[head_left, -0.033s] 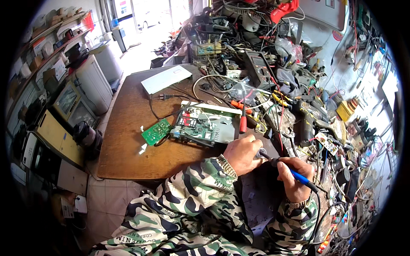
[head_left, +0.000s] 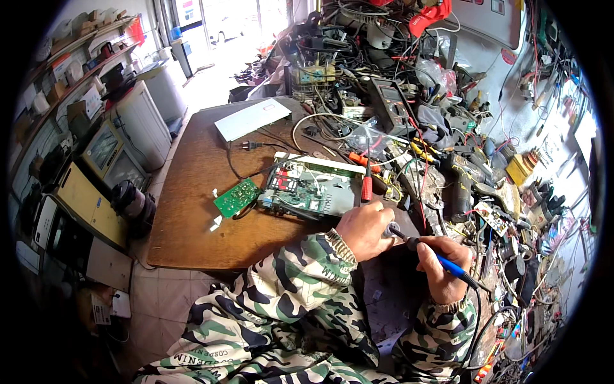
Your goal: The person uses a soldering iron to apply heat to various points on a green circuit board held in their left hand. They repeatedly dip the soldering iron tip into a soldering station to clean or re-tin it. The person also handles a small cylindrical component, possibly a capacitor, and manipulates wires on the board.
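Observation:
My right hand [head_left: 444, 265] holds a soldering iron [head_left: 453, 267] with a blue handle like a pen, its dark front end pointing up and left. The iron's tip reaches a small round greyish thing [head_left: 393, 228] at the fingertips of my left hand [head_left: 366, 232]. My left hand is closed, its fingers curled around that spot, and what else they grip is hidden. Just beyond it sits an opened device chassis [head_left: 342, 192] with a circuit board inside. A loose green circuit board [head_left: 236, 198] lies to its left, wires running between them.
A white metal cover [head_left: 254, 120] and a power plug [head_left: 252, 146] rest farther back on the brown table [head_left: 185, 217]. A red-handled screwdriver [head_left: 366, 189] stands by the chassis. Tangled cables, a multimeter [head_left: 388, 102] and a power drill [head_left: 462, 185] crowd the right side.
The whole view has shifted very slightly. Both hands and the soldering iron keep their places relative to each other.

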`<state>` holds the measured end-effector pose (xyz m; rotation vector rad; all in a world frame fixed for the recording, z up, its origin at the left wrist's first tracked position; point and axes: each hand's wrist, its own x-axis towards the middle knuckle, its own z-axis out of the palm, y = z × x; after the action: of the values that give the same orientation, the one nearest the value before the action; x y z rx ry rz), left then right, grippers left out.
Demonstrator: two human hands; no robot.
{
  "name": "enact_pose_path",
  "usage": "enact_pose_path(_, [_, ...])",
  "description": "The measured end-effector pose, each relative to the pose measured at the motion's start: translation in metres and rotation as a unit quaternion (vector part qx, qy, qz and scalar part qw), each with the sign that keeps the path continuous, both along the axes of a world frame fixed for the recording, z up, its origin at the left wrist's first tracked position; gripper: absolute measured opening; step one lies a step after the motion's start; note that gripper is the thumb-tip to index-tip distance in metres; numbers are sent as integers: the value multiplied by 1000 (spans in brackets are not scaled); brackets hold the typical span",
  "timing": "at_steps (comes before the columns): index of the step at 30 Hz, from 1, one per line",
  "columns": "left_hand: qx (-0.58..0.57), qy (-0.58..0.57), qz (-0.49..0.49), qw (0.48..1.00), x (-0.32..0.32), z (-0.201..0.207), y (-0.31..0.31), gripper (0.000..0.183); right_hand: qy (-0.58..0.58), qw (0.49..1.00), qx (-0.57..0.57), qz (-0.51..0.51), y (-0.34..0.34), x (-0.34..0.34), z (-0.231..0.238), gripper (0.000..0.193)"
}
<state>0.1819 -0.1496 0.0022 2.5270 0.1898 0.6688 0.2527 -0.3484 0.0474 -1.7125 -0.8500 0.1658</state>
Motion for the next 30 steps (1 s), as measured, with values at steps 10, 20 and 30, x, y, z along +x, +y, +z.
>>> enact_pose_path(10, [125,44,4,991,15,2,25,36,34,999,3,-1,23,17,-18,24])
enact_pose_path(20, [85,85,2,993,22,-16,30,32,17,997,-35,69,22,40,-29,18])
enact_pose_path(30, [46,131,2,990,21,-6,34,35,39,994,-83,68,25,47,-22,24])
